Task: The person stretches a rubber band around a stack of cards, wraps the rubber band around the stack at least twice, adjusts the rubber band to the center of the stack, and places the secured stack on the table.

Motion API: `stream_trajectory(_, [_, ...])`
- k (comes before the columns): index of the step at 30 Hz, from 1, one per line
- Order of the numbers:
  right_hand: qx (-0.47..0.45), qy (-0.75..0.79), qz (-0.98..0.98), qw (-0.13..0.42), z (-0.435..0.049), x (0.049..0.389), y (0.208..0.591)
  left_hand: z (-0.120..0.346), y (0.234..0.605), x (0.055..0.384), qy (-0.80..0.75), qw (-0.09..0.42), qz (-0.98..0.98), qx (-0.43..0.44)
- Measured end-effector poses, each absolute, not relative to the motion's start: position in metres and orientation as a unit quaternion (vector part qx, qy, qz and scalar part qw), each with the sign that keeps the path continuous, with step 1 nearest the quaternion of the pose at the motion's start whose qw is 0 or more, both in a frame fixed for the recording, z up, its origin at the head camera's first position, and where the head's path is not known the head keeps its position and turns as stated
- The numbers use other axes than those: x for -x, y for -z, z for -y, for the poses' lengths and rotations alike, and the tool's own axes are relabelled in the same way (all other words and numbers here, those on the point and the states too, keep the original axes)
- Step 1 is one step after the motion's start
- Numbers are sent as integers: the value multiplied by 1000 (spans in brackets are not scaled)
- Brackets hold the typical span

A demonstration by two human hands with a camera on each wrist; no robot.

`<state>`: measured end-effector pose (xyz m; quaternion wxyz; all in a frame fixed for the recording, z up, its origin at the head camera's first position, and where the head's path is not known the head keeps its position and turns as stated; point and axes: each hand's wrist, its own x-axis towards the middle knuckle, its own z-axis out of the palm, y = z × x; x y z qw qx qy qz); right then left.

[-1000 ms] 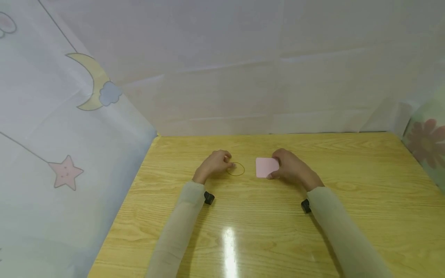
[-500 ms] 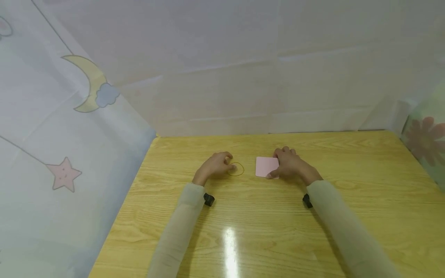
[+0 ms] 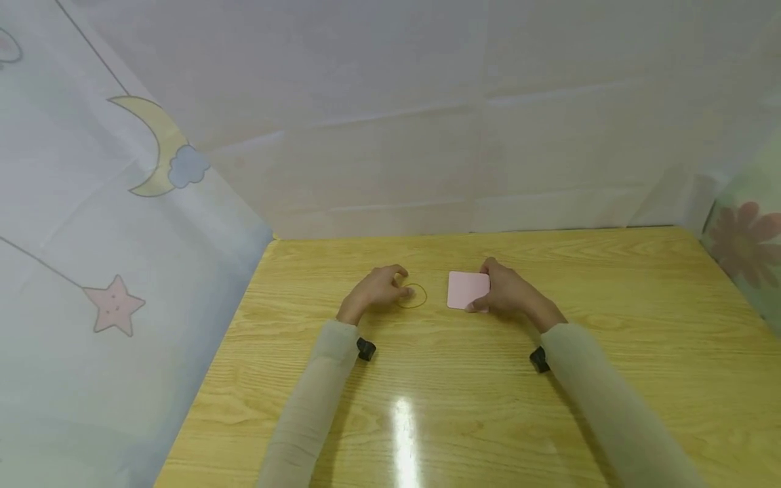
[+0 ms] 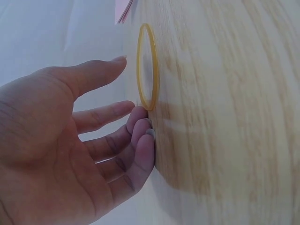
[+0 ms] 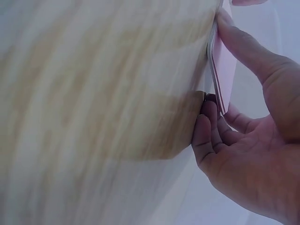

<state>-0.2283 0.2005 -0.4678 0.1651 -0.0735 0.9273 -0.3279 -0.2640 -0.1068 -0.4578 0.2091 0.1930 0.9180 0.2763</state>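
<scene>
A thin stack of pink cards (image 3: 466, 290) with rounded corners lies on the wooden table right of centre; its layered edge shows in the right wrist view. My right hand (image 3: 512, 291) grips the stack's right side, thumb (image 5: 246, 44) along the near edge and fingers curled at the far side and underneath. To the left, a yellow rubber band (image 4: 139, 68) makes a loose ring on the tabletop. Beside it is my left hand (image 3: 375, 288), holding nothing, with loosely bent fingers (image 4: 145, 152) resting at the table and the thumb (image 4: 101, 77) raised near the band.
The wooden table (image 3: 476, 420) meets a pale cloth wall (image 3: 378, 176) at its back edge. On the left, another cloth wall carries a printed moon (image 3: 160, 129) and a star (image 3: 114, 306). A printed flower (image 3: 744, 244) shows at the right.
My right fingers, spread at the far side half a second ago, have drawn in against the card stack. The left hand and rubber band have stayed nearly in place.
</scene>
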Motion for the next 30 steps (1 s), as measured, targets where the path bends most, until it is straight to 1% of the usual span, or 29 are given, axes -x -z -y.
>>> stream_trajectory(17, [85, 355, -920, 144, -204, 225, 469, 107, 457, 263, -281, 215, -916, -187])
stream_trajectory(26, [76, 374, -920, 91, -209, 226, 476, 107, 456, 264, -282, 210, -917, -189])
stream_trajectory(30, [64, 393, -914, 76, -213, 226, 478, 107, 457, 263, -287, 203, -915, -196])
